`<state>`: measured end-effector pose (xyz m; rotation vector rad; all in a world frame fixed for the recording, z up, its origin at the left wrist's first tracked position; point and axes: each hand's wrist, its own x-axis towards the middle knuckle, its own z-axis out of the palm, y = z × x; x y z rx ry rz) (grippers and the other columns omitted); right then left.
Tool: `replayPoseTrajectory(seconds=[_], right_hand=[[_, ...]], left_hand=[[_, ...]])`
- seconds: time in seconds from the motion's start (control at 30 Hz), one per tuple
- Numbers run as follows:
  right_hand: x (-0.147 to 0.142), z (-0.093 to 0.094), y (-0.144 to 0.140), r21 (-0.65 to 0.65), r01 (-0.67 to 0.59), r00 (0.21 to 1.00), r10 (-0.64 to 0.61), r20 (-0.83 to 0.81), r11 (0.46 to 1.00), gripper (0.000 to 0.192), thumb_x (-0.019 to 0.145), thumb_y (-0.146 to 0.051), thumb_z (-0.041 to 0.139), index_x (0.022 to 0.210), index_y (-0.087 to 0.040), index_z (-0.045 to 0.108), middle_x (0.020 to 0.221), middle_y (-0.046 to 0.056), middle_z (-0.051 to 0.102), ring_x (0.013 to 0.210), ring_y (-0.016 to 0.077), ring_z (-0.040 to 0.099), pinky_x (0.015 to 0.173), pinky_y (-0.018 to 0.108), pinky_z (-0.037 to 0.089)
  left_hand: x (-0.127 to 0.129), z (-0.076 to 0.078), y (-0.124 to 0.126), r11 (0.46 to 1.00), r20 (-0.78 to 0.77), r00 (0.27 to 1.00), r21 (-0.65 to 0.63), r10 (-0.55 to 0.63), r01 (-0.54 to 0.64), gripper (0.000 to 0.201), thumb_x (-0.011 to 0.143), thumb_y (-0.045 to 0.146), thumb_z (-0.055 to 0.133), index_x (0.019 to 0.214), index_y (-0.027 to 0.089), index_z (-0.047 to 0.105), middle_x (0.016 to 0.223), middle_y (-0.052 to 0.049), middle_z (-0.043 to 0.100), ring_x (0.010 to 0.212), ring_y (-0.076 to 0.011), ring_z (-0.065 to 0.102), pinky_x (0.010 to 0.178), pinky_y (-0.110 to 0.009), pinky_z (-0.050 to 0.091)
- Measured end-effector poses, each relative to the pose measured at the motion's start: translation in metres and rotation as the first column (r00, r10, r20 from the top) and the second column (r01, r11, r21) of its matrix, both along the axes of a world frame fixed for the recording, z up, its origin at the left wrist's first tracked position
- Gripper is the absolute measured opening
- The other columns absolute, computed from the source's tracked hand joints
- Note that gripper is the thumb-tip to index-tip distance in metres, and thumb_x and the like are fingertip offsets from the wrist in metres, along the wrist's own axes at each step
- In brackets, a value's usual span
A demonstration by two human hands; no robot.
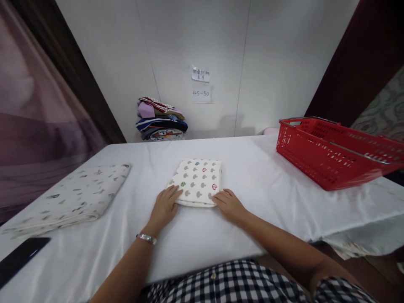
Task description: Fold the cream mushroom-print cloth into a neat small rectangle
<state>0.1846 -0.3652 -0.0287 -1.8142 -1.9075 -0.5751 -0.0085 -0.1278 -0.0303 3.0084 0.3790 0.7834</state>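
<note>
A folded white cloth [198, 183] printed with grey, red, green and blue mushrooms lies flat in the middle of the table. My left hand [164, 206] holds its near left corner, fingers on top and thumb at the edge. At the near right corner, my right hand [231, 205] has its fingers curled over the cloth's edge, the thumb mostly hidden. Left of them is a larger folded white cloth [82, 193] with a small dark print, touched by neither hand.
A red plastic basket [315, 155] with metal handles stands at the right. Several folded fabrics [162, 120] are stacked at the back against the wall. A black phone [22, 259] lies near the left front edge of the white-covered table [252, 168]. Paper labels [202, 93] hang on the wall.
</note>
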Motion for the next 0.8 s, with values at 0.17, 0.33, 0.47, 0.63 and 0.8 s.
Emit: replayPoseTrajectory(seconds=[0.17,0.33,0.47,0.63,0.8], right_hand=[[0.0,-0.003,0.003,0.004,0.005,1.0,-0.005,0.019,1.0,0.037,0.084,-0.001,0.039,0.112,-0.016,0.057,0.1,0.008,0.063,0.093,0.0174,0.054,0.095,0.041,0.037],[-0.008,-0.004,0.004,-0.05,0.041,0.999,-0.039,0.033,0.998,0.035,0.083,-0.003,0.042,0.112,-0.016,0.057,0.104,0.01,0.061,0.102,0.0199,0.051,0.098,0.044,0.034],[-0.013,-0.004,0.007,-0.045,0.085,0.995,-0.083,0.047,0.995,0.039,0.084,-0.002,0.041,0.118,-0.015,0.054,0.109,0.011,0.059,0.106,0.0217,0.048,0.099,0.044,0.032],[-0.014,-0.001,0.013,-0.056,0.114,0.992,-0.111,0.052,0.992,0.039,0.083,-0.003,0.043,0.119,-0.015,0.052,0.107,0.011,0.059,0.103,0.0222,0.049,0.099,0.044,0.032],[-0.013,-0.001,0.021,-0.066,0.158,0.984,-0.152,0.093,0.985,0.037,0.081,-0.003,0.044,0.116,-0.014,0.052,0.102,0.011,0.059,0.095,0.0225,0.052,0.098,0.044,0.032]], left_hand=[[-0.002,-0.002,0.007,1.0,0.015,1.0,-0.006,-0.013,0.013,0.045,0.08,0.016,0.041,0.121,0.022,0.058,0.131,-0.008,0.055,0.125,-0.0269,0.046,0.1,-0.048,0.04],[-0.002,-0.005,0.01,0.999,0.011,0.999,-0.003,-0.037,0.037,0.045,0.08,0.014,0.041,0.12,0.024,0.059,0.129,-0.007,0.057,0.124,-0.0259,0.048,0.1,-0.048,0.041],[-0.005,-0.003,0.006,0.999,0.0,0.999,0.017,-0.044,0.044,0.048,0.078,0.014,0.043,0.123,0.024,0.057,0.131,-0.008,0.055,0.125,-0.0264,0.046,0.101,-0.049,0.039],[-0.005,0.003,0.002,0.999,-0.03,0.999,0.022,-0.031,0.031,0.051,0.077,0.017,0.046,0.127,0.022,0.052,0.132,-0.008,0.054,0.125,-0.0267,0.046,0.102,-0.048,0.038],[0.001,0.005,-0.001,1.0,-0.032,0.999,0.01,0.028,-0.028,0.055,0.074,0.012,0.045,0.127,0.026,0.052,0.128,-0.007,0.057,0.122,-0.0279,0.049,0.105,-0.054,0.029]])
